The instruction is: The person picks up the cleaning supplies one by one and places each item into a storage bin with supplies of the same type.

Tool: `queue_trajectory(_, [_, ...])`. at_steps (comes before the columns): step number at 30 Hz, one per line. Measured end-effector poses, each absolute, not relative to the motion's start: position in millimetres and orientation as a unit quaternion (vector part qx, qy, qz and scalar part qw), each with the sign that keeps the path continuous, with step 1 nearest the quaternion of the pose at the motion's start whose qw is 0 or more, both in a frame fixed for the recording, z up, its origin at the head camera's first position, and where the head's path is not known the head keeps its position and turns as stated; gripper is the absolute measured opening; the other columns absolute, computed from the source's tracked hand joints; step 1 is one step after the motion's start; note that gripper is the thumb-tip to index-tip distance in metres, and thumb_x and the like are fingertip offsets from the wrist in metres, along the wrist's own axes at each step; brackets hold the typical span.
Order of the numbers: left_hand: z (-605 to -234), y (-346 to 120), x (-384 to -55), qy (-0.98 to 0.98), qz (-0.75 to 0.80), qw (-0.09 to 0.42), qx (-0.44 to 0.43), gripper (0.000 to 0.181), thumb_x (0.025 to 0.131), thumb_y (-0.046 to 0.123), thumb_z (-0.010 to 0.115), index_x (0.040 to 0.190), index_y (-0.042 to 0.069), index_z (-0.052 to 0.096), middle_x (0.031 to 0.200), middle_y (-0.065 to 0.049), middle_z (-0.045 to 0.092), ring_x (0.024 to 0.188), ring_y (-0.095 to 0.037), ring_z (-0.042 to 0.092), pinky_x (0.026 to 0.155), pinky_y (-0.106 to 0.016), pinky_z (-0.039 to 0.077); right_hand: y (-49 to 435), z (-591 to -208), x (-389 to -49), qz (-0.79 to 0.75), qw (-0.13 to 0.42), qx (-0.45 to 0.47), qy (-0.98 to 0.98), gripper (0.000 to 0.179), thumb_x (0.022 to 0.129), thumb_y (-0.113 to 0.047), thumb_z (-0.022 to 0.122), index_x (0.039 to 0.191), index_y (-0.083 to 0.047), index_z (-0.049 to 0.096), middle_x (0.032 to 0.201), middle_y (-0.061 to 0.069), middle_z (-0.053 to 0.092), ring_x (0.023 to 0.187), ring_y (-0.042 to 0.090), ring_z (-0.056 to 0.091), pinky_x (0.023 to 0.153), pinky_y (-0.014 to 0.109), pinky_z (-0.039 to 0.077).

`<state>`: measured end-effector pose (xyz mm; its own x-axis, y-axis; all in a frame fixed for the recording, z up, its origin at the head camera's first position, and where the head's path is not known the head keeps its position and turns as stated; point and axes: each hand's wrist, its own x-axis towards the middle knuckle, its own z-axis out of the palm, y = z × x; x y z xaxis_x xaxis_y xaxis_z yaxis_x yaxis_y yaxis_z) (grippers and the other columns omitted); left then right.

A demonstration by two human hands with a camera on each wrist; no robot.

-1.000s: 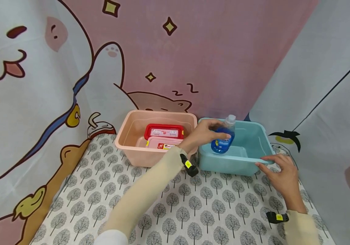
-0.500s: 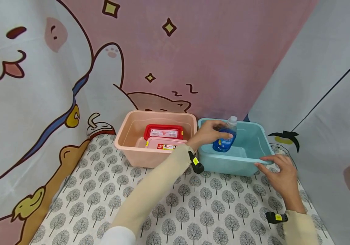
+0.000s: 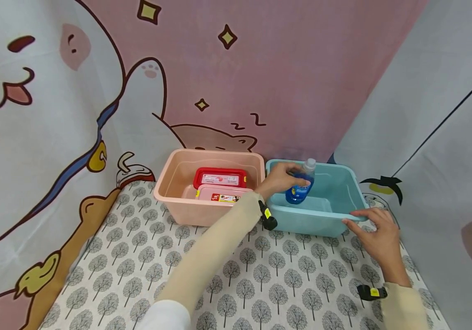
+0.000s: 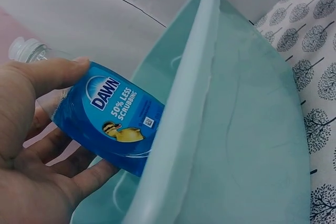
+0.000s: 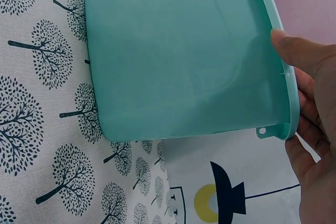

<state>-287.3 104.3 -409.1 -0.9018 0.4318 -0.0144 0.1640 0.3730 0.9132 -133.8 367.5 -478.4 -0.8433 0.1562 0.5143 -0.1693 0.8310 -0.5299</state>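
Note:
My left hand (image 3: 280, 178) grips a clear bottle of blue dish soap (image 3: 297, 192) with a white cap, its Dawn label facing the left wrist camera. The bottle leans slightly, its lower part inside the teal plastic bin (image 3: 306, 223). In the left wrist view the thumb lies across the dish soap bottle (image 4: 113, 114) and the fingers wrap under it. My right hand (image 3: 378, 233) pinches the bin's front right corner rim, thumb outside. The right wrist view shows that thumb on the edge of the teal bin (image 5: 184, 61).
Left of the teal bin stands a pink bin (image 3: 194, 213). Inside it lie a red-lidded container (image 3: 221, 178) and a pink-lidded container (image 3: 219, 193). A tree-print cloth (image 3: 244, 275) covers the table. A cartoon-print curtain (image 3: 302, 82) rises behind the bins.
The left hand and dish soap bottle shifted slightly right, then slightly back left, staying over the teal bin. The left forearm moved right. The right hand keeps its hold on the rim.

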Motion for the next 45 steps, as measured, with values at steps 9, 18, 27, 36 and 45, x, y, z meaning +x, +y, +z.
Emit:
queue_trajectory(9, [-416.2,102.6,-288.8,0.822,0.517,0.133,0.197,0.043,0.087,0.034,0.083,0.126,0.02,0.07,0.126,0.001,0.069,0.112,-0.016,0.064,0.101,-0.043,0.055,363.8,-477.2,-135.0,0.292,0.272,0.002,-0.917,0.029,0.081,-0.02,0.089,0.104,-0.008,0.076,0.111,0.015,0.068,0.116,0.036,0.049,0.094,0.066,0.036])
queue_trajectory(18, [-409.7,92.9,-290.0,0.762,0.587,0.143,0.232,0.042,0.089,0.03,0.082,0.128,0.025,0.068,0.125,0.0,0.07,0.113,-0.01,0.064,0.095,-0.029,0.055,363.4,-476.3,-136.4,0.293,0.277,0.01,-0.915,0.028,0.081,-0.019,0.089,0.103,-0.007,0.076,0.108,0.014,0.068,0.114,0.034,0.05,0.093,0.063,0.037])
queue_trajectory(27, [-403.1,83.6,-288.0,0.751,0.602,0.152,0.225,0.044,0.088,0.035,0.083,0.128,0.03,0.066,0.124,0.006,0.07,0.11,-0.008,0.065,0.098,-0.03,0.055,366.0,-476.8,-136.3,0.296,0.278,0.009,-0.914,0.029,0.08,-0.018,0.089,0.103,-0.007,0.076,0.108,0.012,0.068,0.115,0.033,0.05,0.095,0.062,0.037])
queue_trajectory(36, [-397.2,81.7,-284.5,0.785,0.563,0.154,0.209,0.044,0.086,0.042,0.082,0.127,0.036,0.066,0.136,0.004,0.067,0.127,-0.016,0.059,0.109,-0.046,0.049,366.3,-477.6,-134.3,0.298,0.272,0.006,-0.915,0.029,0.081,-0.018,0.089,0.104,-0.007,0.076,0.108,0.012,0.067,0.115,0.033,0.049,0.094,0.061,0.036])
queue_trajectory(45, [-389.9,70.8,-281.6,0.823,0.496,0.121,0.249,0.057,0.088,0.053,0.077,0.14,0.038,0.058,0.144,0.01,0.061,0.141,-0.017,0.051,0.116,-0.054,0.042,367.1,-478.8,-134.2,0.296,0.268,0.005,-0.917,0.029,0.081,-0.019,0.088,0.105,-0.007,0.075,0.109,0.013,0.067,0.115,0.033,0.049,0.094,0.061,0.036])
